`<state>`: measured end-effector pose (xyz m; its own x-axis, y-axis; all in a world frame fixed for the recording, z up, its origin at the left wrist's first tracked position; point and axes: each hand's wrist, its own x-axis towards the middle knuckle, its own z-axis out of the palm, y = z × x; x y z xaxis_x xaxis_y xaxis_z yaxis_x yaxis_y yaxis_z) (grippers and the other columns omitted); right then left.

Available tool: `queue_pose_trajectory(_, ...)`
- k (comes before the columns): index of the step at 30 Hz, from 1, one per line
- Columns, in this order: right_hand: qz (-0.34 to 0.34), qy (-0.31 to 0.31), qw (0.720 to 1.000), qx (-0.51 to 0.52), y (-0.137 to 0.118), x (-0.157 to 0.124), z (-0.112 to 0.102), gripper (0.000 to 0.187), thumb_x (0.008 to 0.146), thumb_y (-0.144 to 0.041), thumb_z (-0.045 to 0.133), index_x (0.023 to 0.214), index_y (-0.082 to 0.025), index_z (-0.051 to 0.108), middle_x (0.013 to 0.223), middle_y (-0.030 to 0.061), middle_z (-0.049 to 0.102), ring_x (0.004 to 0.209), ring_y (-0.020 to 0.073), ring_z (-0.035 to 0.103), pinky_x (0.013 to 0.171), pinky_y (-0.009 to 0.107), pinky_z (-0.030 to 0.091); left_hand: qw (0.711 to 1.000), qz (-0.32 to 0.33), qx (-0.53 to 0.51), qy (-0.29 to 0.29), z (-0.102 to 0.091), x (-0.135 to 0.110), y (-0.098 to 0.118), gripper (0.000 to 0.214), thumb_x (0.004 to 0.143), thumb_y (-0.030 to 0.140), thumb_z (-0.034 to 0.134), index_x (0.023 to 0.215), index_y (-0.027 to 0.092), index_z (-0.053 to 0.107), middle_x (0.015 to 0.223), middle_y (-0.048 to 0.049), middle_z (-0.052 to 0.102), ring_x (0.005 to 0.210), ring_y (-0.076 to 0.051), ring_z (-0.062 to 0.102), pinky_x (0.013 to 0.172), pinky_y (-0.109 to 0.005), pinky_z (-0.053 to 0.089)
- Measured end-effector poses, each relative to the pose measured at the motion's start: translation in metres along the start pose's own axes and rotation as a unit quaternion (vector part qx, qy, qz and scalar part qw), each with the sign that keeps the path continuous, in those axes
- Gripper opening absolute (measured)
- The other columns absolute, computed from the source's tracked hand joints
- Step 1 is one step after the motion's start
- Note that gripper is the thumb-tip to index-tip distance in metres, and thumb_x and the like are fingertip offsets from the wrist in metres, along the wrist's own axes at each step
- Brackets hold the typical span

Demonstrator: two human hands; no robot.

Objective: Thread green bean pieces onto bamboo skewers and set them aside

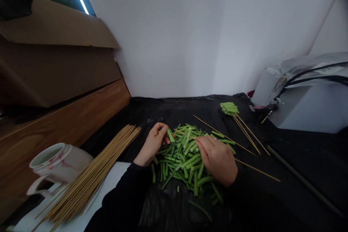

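My left hand (153,144) pinches a cut green bean piece (170,135) between thumb and fingers. My right hand (217,161) grips a thin wooden skewer (257,170), whose pointed end reaches toward that piece. Both hands sit just above a loose heap of cut green bean pieces (185,163) on black plastic sheeting (168,110). Beyond the heap lie bamboo skewers threaded with a tight cluster of green pieces (229,108), their bare sticks pointing toward me.
A bundle of bamboo skewers (108,156) lies on white paper (114,174) at left, next to a white mug with red marks (59,163). A wooden board (54,134) and cardboard (54,25) rise at left. A grey rod (304,181) and white appliance with black cables (299,108) are at right.
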<state>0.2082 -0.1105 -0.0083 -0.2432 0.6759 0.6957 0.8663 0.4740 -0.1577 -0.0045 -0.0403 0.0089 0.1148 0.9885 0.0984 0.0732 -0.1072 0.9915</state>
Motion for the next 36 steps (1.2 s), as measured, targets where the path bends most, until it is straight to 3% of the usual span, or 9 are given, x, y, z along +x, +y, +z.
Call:
queue_pose_trajectory(4, -0.024, -0.012, 1.0, -0.014, -0.002, -0.001, 0.0, 0.023, 0.096, -0.018, 0.043, 0.09, -0.018, 0.065, 0.074, 0.0012, 0.062, 0.068, 0.0152, 0.056, 0.065, 0.029, 0.033, 0.998, -0.015, -0.054, 0.026, 0.004, 0.002, -0.012, 0.036, 0.078, 0.05, 0.064, 0.088, 0.017, 0.052, 0.062, 0.0005, 0.066, 0.042, -0.008, 0.052, 0.041, -0.018, 0.031)
queue_pose_trajectory(8, -0.022, -0.022, 0.999, -0.025, -0.003, 0.0, -0.001, 0.024, 0.096, -0.019, 0.043, 0.089, -0.02, 0.066, 0.073, 0.0004, 0.06, 0.066, 0.015, 0.054, 0.063, 0.03, 0.03, 0.996, -0.022, -0.089, 0.005, 0.004, 0.001, -0.012, 0.038, 0.077, 0.047, 0.068, 0.097, 0.015, 0.06, 0.058, 0.0025, 0.062, 0.045, -0.007, 0.05, 0.045, -0.017, 0.034)
queue_pose_trajectory(15, -0.012, -0.03, 0.999, -0.025, -0.003, 0.0, -0.003, 0.026, 0.097, -0.02, 0.041, 0.086, -0.02, 0.065, 0.073, 0.0002, 0.059, 0.066, 0.0151, 0.053, 0.063, 0.03, 0.029, 0.975, -0.072, -0.192, -0.081, 0.003, -0.009, 0.005, 0.049, 0.075, 0.026, 0.076, 0.121, 0.02, 0.063, 0.09, -0.0038, 0.067, 0.081, -0.012, 0.062, 0.07, -0.021, 0.046)
queue_pose_trajectory(23, -0.012, -0.024, 0.999, -0.038, -0.004, -0.001, -0.002, 0.027, 0.098, -0.022, 0.038, 0.092, -0.02, 0.065, 0.072, 0.0, 0.059, 0.064, 0.0148, 0.053, 0.061, 0.03, 0.028, 0.957, -0.109, -0.25, -0.1, 0.003, -0.01, 0.008, 0.035, 0.077, 0.019, 0.073, 0.112, 0.015, 0.07, 0.095, -0.0074, 0.071, 0.087, -0.016, 0.065, 0.085, -0.029, 0.049)
queue_pose_trajectory(36, -0.007, -0.009, 0.999, -0.034, -0.002, 0.0, -0.003, 0.026, 0.097, -0.02, 0.04, 0.09, -0.019, 0.065, 0.073, 0.0017, 0.063, 0.067, 0.0141, 0.056, 0.062, 0.029, 0.03, 0.965, -0.112, -0.233, -0.033, 0.003, -0.007, 0.003, 0.031, 0.064, 0.02, 0.084, 0.093, 0.012, 0.075, 0.084, -0.0055, 0.072, 0.078, -0.012, 0.066, 0.071, -0.021, 0.052)
